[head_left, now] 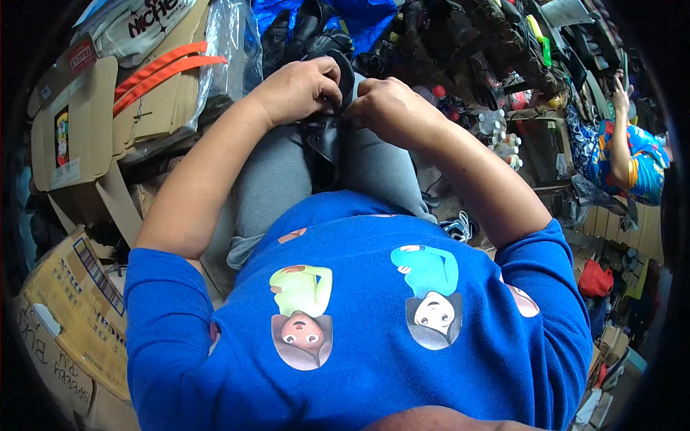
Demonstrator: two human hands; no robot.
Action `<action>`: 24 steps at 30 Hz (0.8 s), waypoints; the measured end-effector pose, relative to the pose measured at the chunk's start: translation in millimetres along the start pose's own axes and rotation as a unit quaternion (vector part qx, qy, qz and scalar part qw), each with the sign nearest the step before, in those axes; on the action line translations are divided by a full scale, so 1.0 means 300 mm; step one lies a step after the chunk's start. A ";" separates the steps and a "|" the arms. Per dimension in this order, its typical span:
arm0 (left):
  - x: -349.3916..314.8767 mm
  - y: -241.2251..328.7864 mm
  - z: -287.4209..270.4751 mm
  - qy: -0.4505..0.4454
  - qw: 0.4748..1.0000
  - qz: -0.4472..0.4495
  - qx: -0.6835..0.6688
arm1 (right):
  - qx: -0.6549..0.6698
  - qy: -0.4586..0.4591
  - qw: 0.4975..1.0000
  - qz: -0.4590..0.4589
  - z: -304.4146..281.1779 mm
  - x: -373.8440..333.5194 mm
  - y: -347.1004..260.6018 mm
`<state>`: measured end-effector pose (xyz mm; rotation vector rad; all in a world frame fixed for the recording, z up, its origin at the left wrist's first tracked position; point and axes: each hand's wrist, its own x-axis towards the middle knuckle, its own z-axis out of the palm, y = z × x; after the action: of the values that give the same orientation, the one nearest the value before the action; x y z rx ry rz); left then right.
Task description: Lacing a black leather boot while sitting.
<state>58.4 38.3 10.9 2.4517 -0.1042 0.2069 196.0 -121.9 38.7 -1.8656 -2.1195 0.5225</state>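
Between my knees, over my lap in grey trousers, a black leather shoe point(323, 149) lies with its dark sole edge turned up near my fingers. My left hand point(302, 90) is closed on it from the left, its fingers curled over the top. From the other side my right hand point(392, 108) is bent into a loose fist close against the shoe. Whatever its fingertips pinch is hidden behind the knuckles. Just beyond my hands several black shoes point(305, 36) are heaped on a blue plastic sheet point(377, 14).
Cardboard boxes point(79, 129) crowd my left, with orange strips point(162, 72) on flattened card. A yellow carton point(79, 302) stands nearer. Right of my knees are several small bottles point(496, 126) and dark clutter. Another person point(632, 154) in a colourful shirt is at the far right.
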 end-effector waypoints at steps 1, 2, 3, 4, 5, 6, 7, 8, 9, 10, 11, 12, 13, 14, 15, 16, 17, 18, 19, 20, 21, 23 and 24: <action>0.001 0.010 -0.002 -0.008 1.000 -0.019 0.003 | -0.051 -0.009 0.999 -0.014 0.006 0.004 -0.008; 0.001 0.013 0.003 -0.008 1.000 -0.020 0.003 | -0.102 -0.015 0.994 -0.028 0.009 0.014 -0.019; -0.001 0.011 0.014 0.009 1.000 -0.015 0.012 | -0.112 -0.007 0.994 -0.005 0.027 0.030 -0.027; -0.008 0.011 0.024 0.027 0.999 -0.010 0.020 | -0.111 -0.007 0.994 -0.008 0.036 0.029 -0.024; -0.015 0.027 0.019 0.061 0.998 -0.010 0.019 | -0.051 0.000 0.998 0.019 0.047 0.026 -0.014; -0.029 0.045 0.016 0.058 0.998 -0.010 0.020 | 0.008 0.008 0.999 0.045 0.050 0.024 -0.004; -0.055 0.073 0.015 0.148 0.986 -0.040 0.064 | 0.040 -0.012 0.998 0.042 0.029 0.020 0.018; -0.082 0.100 0.017 0.237 0.963 -0.074 0.108 | 0.124 -0.027 0.986 0.106 -0.008 0.011 -0.004; -0.122 0.104 0.025 0.244 0.957 -0.087 0.131 | 0.227 0.004 0.960 0.167 0.000 -0.005 0.012; -0.160 0.111 0.027 0.244 0.956 -0.088 0.133 | 0.326 0.035 0.918 0.225 0.009 -0.018 0.029; -0.201 0.125 0.030 0.187 0.966 -0.174 0.027 | 0.295 0.021 0.929 0.222 0.003 -0.026 0.035; -0.234 0.143 0.031 0.128 0.955 -0.256 -0.081 | 0.296 0.019 0.930 0.219 0.010 -0.038 0.034; -0.261 0.162 0.023 0.085 0.958 -0.260 -0.090 | 0.220 0.009 0.967 0.126 0.023 -0.054 0.029; -0.276 0.180 -0.006 0.087 0.957 -0.261 -0.088 | 0.139 0.001 0.990 0.031 0.025 -0.064 0.022; -0.294 0.195 -0.033 0.026 0.944 -0.302 -0.128 | 0.137 -0.031 0.989 0.036 0.012 -0.067 0.010; -0.320 0.204 -0.049 -0.036 0.924 -0.341 -0.168 | 0.136 -0.032 0.990 0.032 0.018 -0.075 0.020; -0.361 0.205 -0.058 -0.012 0.936 -0.313 -0.160 | 0.159 -0.012 0.987 0.023 0.025 -0.091 0.037; -0.383 0.207 -0.088 -0.048 0.921 -0.357 -0.148 | 0.183 0.006 0.983 0.012 0.030 -0.094 0.048; -0.417 0.185 -0.098 -0.037 0.912 -0.369 -0.174 | 0.182 0.005 0.983 0.007 0.029 -0.094 0.047; -0.445 0.176 -0.110 -0.025 0.902 -0.381 -0.200 | 0.234 0.018 0.970 0.058 0.030 -0.098 0.034; -0.460 0.172 -0.115 -0.006 0.884 -0.416 -0.214 | 0.285 0.031 0.952 0.111 0.030 -0.100 0.025; -0.430 0.185 -0.093 0.020 0.921 -0.377 -0.099 | 0.252 0.026 0.964 0.081 0.037 -0.093 0.025; -0.407 0.203 -0.084 0.045 0.941 -0.334 0.018 | 0.220 0.021 0.974 0.050 0.040 -0.085 0.020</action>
<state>-72.4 9.8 46.4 2.3594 0.7656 0.0163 199.8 -147.7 26.1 -1.7111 -1.7109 0.8848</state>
